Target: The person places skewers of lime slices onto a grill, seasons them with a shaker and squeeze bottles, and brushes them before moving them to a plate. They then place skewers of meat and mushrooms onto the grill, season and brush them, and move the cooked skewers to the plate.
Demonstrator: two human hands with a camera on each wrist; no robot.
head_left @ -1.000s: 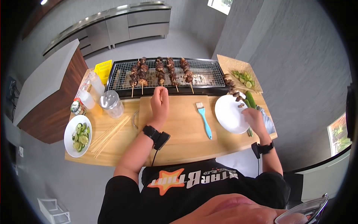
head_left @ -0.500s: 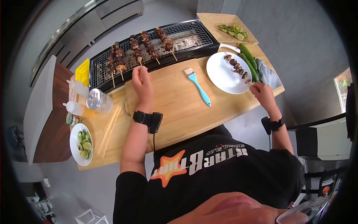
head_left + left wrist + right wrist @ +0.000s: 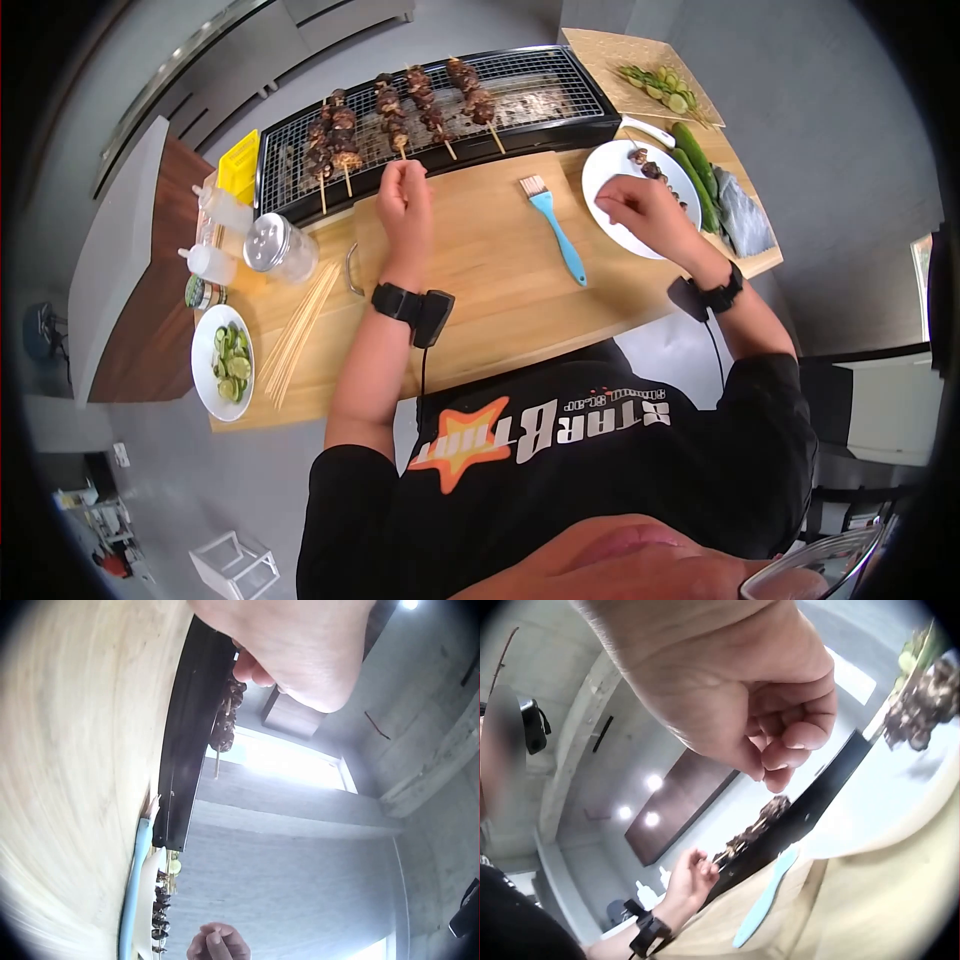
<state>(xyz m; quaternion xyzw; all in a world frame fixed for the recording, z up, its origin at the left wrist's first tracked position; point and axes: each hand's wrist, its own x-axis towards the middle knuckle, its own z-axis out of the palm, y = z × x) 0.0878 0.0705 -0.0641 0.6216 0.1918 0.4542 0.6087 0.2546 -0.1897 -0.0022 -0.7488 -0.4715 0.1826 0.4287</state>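
On the black grill (image 3: pixel 535 100), browned meat skewers lie with their sticks over the front edge. My left hand (image 3: pixel 406 215) is at the near end of the middle skewer (image 3: pixel 390 110), its curled fingers pinching the stick; the fingertips are partly hidden in the left wrist view. Over the white plate (image 3: pixel 622 236), my right hand (image 3: pixel 650 212) has its fingers curled in, with nothing visible between them in the right wrist view. A skewer of small dark pieces (image 3: pixel 652 170) lies on the plate, partly covered by that hand.
A blue brush (image 3: pixel 558 238) lies on the wooden board (image 3: pixel 470 230). Bare sticks (image 3: pixel 300 330), a jar (image 3: pixel 280 250), bottles and a bowl (image 3: pixel 203 370) of sliced greens stand left. Cucumbers (image 3: pixel 697 165) and a cloth (image 3: pixel 742 215) lie right of the plate.
My right hand has let go of the small skewer on the plate and moved left above the plate. The left hand stays at the middle skewer's end. The head view has shifted.
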